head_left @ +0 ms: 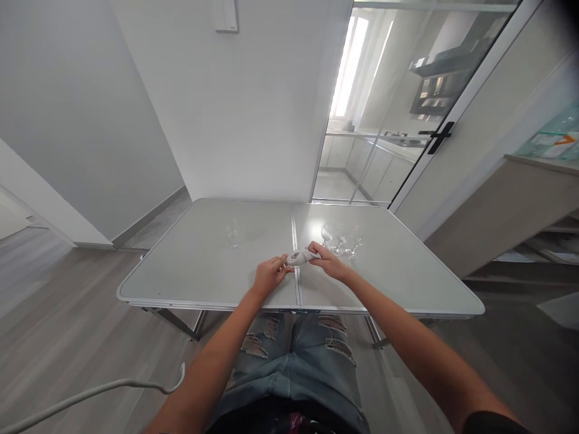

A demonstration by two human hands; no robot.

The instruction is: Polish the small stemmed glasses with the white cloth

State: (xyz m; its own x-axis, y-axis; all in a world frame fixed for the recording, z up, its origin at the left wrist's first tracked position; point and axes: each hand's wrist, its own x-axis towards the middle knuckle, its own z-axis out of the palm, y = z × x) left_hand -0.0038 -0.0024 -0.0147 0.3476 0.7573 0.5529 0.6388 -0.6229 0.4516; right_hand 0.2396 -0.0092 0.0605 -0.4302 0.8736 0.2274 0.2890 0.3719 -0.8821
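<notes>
My left hand (270, 274) is closed low over the table's middle, its fingers round what looks like a clear glass (283, 263), mostly hidden by the fingers and cloth. A white cloth (300, 257) stretches from there to my right hand (326, 261), which grips its other end. Just beyond my right hand are several clear stemmed glasses, among them a wine glass (326, 233) and a glass farther right (354, 244). One more clear glass (233, 234) stands apart on the left half of the table.
The pale folding table (181, 265) has a metal edge and a centre seam. Behind it rise a white wall (244, 120) and a glazed door (375, 108). A shelf unit (520, 205) stands at right; a white cable (113, 384) hangs at lower left.
</notes>
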